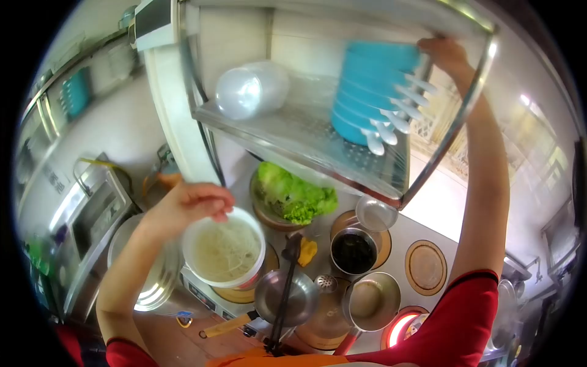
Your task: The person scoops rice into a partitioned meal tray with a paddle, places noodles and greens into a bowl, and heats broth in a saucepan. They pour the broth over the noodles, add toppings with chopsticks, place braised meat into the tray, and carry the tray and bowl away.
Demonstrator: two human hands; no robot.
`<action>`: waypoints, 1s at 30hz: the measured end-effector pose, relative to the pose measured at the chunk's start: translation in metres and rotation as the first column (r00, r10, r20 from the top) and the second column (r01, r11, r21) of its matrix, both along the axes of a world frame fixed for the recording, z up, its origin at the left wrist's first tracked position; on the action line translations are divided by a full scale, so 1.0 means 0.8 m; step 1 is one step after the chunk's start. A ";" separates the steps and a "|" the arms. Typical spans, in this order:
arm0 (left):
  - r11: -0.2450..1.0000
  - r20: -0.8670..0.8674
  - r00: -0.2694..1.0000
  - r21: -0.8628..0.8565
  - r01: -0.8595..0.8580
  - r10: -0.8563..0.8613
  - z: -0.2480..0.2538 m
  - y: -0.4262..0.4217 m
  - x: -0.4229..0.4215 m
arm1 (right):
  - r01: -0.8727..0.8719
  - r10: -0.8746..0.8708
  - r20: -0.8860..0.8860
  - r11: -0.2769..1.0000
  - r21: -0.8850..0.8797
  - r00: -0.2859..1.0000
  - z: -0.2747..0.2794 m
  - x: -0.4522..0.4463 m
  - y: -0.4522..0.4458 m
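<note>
A red sleeve lies closest, on the right arm. The right grip is at the upper rim of a stack of blue containers with white handles, by the shelf's right end; I cannot tell whether it is closed on them. The left grip, fingers loosely bent and open, hangs above a white bucket of pale strands near the worktop's left edge. Lettuce sits toward its far edge.

Right hand reaches high on an outstretched arm while left hand hovers lower, fingers loosely curled
</note>
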State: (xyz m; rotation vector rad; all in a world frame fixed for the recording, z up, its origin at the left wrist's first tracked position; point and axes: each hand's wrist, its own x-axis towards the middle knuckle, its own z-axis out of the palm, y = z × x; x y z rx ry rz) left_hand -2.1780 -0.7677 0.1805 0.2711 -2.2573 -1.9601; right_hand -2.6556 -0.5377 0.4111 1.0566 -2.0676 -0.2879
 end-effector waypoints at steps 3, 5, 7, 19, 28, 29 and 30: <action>0.999 -0.021 0.999 0.022 0.049 -0.049 -0.011 0.008 -0.005 | -0.095 0.090 -0.038 0.986 -0.134 0.995 -0.017 -0.013 0.034; 0.996 -0.039 0.995 0.022 0.092 -0.091 -0.006 0.011 -0.013 | -0.120 0.096 -0.137 0.976 -0.179 0.986 -0.023 -0.033 0.083; 0.988 -0.012 0.996 0.120 0.093 -0.092 -0.033 0.019 0.008 | -0.040 0.031 -0.055 0.983 -0.177 0.998 -0.068 -0.042 0.140; 0.761 -0.250 0.854 0.387 0.520 -0.456 -0.137 0.027 0.077 | 0.459 -0.465 -0.004 0.876 -0.150 0.886 -0.204 0.411 0.513; 0.066 -0.200 0.820 0.959 0.276 -0.536 -0.182 0.106 0.164 | 0.168 -0.122 0.405 0.983 -0.080 0.906 -0.310 0.680 0.190; 0.041 -0.155 0.853 0.978 0.202 -0.499 -0.170 0.099 0.165 | 0.039 -0.011 0.417 0.998 -0.059 0.909 -0.317 0.670 0.155; -0.046 -0.255 0.880 0.965 0.259 -0.402 -0.188 0.085 0.171 | -0.024 0.031 0.404 0.999 -0.021 0.914 -0.330 0.661 0.131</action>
